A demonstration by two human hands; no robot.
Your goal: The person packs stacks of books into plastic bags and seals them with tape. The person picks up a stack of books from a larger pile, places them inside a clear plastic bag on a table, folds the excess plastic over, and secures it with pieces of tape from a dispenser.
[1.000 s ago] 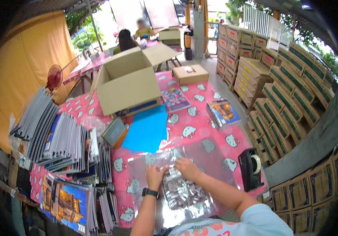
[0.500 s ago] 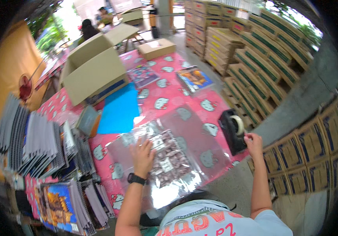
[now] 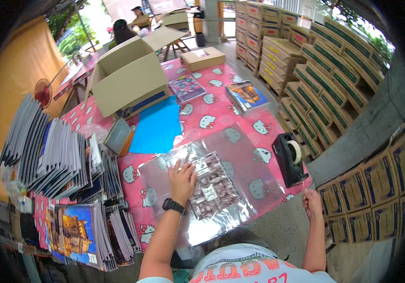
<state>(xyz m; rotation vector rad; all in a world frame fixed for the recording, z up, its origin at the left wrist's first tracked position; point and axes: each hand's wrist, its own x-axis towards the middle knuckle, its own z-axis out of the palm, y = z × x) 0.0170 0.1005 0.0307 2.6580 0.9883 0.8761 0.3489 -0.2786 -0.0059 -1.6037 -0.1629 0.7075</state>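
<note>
My left hand lies flat, fingers apart, on a sheet of clear plastic film spread over the near part of the table. Beside its fingers is a notebook with a dark, photo-patterned cover, resting on the film. At the table's right corner stands a black tape dispenser with a roll of tape in it. Just off its near end, my right hand is closed in a pinch. A thin strip of clear tape seems to run from the dispenser's edge to these fingers.
Stacked spiral notebooks crowd the left, with more nearer me. Farther back are blue sheets, an open carton, a flat box and wrapped books. Cartons line the right; people sit far off.
My right hand has moved from beside the dispenser toward me, drawing tape away from it. My left hand stays on the film. The whole view has shifted slightly.
</note>
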